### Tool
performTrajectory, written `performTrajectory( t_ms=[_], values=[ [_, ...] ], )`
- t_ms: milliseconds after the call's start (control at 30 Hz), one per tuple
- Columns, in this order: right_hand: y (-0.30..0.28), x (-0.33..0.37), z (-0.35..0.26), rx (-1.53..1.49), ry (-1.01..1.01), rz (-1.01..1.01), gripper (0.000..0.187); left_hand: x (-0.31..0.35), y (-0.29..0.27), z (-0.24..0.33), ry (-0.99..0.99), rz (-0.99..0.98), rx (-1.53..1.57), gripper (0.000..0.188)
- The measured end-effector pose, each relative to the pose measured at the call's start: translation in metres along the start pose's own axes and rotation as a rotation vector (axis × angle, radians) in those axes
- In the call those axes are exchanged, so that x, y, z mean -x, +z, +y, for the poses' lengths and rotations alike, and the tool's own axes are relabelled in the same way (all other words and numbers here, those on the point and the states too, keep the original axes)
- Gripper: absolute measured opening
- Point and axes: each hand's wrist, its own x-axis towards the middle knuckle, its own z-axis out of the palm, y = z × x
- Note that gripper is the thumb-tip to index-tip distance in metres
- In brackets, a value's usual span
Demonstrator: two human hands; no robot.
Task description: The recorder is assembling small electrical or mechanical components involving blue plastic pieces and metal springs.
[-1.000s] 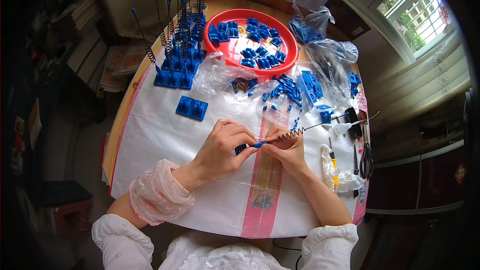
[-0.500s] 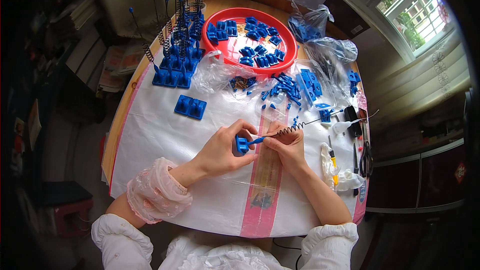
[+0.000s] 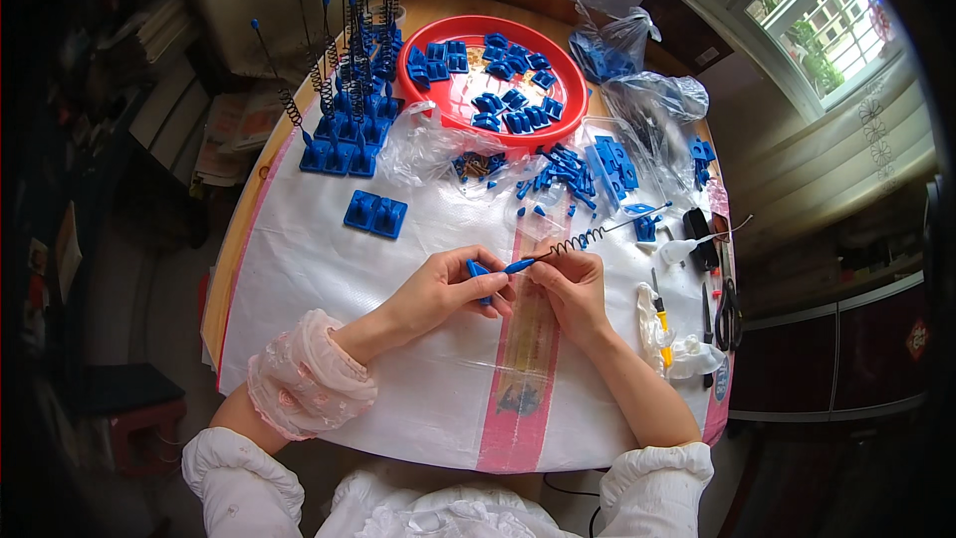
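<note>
Both hands close together at centre, left hand (image 3: 445, 291) and right hand (image 3: 570, 286) with fingers pinched, forearms angled inward.

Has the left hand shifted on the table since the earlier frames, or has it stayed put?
Cannot tell. The left hand sits just left of the pink stripe, gripping the small blue base, much as before; any shift is too slight to separate from head-camera movement.

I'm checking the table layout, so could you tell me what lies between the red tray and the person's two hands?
In the head view, between the red tray and the hands, left hand and right hand, lie crumpled clear plastic bags and scattered loose blue plastic pieces.
</note>
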Motion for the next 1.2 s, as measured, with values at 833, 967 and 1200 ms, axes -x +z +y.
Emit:
performTrajectory(
  t_ms=[833,967,1200],
  values=[
    [-0.005,0.000,0.001,-0.049,0.033,-0.043,0.010,0.002,0.008,-0.001,-0.067,-0.034,0.135,0.041],
    [-0.001,0.000,0.000,-0.100,0.022,-0.009,0.009,0.002,0.005,0.001,0.176,-0.061,-0.254,0.046],
    [-0.003,0.000,0.000,-0.024,0.017,0.021,0.011,-0.001,0.001,-0.005,0.140,-0.062,-0.169,0.042]
  ],
)
